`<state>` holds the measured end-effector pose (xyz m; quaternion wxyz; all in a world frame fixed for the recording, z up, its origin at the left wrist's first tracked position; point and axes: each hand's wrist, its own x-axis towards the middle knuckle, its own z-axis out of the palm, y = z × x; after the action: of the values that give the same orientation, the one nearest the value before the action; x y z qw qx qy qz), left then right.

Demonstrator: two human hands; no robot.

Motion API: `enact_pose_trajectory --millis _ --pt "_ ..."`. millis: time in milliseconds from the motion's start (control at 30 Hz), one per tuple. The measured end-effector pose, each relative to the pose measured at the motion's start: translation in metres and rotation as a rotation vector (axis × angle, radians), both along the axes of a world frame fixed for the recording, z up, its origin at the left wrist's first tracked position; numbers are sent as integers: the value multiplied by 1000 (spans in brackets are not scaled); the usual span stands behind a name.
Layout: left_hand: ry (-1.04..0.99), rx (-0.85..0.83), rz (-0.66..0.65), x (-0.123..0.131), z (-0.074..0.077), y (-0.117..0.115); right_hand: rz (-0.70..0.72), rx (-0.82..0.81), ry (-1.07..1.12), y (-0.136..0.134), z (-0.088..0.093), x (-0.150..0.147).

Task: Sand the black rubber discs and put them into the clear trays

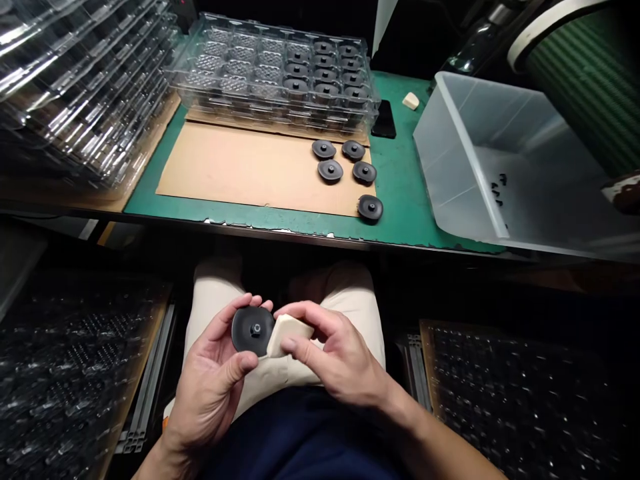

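Over my lap, my left hand (215, 367) grips a round black plastic part (247, 333) by its edge, its small centre post facing up. My right hand (335, 347) pinches a cream-coloured block (287, 333), perhaps a sponge or an eraser, between thumb and fingers. The block's left edge meets the right rim of the black part. On the bench, similar black parts (331, 171) lie in a loose group at the right end of a cardboard sheet (240, 167); one (370, 209) sits at the sheet's front right corner.
Behind the cardboard stands a clear compartment tray (235, 87), its right columns filled with black parts. Stacked clear trays (75, 100) rise at left. A translucent bin (450, 153) holds small dark pieces at right. A phone (384, 120) and another cream piece (411, 101) lie nearby.
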<state>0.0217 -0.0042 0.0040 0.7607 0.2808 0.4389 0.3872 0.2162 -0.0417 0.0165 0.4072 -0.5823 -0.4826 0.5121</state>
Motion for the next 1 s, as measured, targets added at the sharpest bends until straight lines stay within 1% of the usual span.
enact_pose_trajectory --millis 67,100,133,233,267,333,400,433,500,567,600,700,733,800,833,867,933,967,1000 --pt "-4 -15 -8 -2 2 -1 -14 137 -181 0 12 1" --pt "-9 -27 -13 -4 2 -2 -26 188 -247 1 16 2" --pt "-21 -45 -18 -5 2 -3 2 211 -279 2 19 3" --pt "-86 -110 -30 -8 2 -5 178 224 -286 7 20 6" --pt "-105 -136 -45 -9 2 -5 199 254 -296 9 19 7" --pt "-124 -177 -68 -9 2 -5 177 364 -345 12 18 7" --pt "-119 -207 -53 -8 2 -5 173 426 -389 13 17 6" --pt "-113 -213 -20 -8 3 -5 189 412 -402 13 18 5" --pt "-105 -229 42 -6 4 -4 240 308 -413 10 21 2" --pt "-119 -243 60 -4 5 -4 268 218 -419 8 24 0" --pt "-129 -247 53 -4 5 -3 259 215 -440 8 24 0" --pt "-135 -230 51 -4 5 -3 166 264 -546 7 24 -2" --pt "-130 -221 68 -4 5 -2 175 253 -549 7 23 -2" --pt "-129 -209 98 -4 5 -2 236 206 -508 7 22 -4" --pt "-137 -206 95 -4 5 -2 250 201 -493 7 22 -4" --pt "-146 -202 82 -4 5 -2 235 215 -500 7 22 -5" --pt "-150 -189 58 -4 5 -2 158 254 -552 8 21 -6" --pt "-142 -183 62 -4 5 -2 147 251 -563 8 21 -6" --pt "-131 -178 69 -4 4 -2 165 236 -559 8 21 -6"
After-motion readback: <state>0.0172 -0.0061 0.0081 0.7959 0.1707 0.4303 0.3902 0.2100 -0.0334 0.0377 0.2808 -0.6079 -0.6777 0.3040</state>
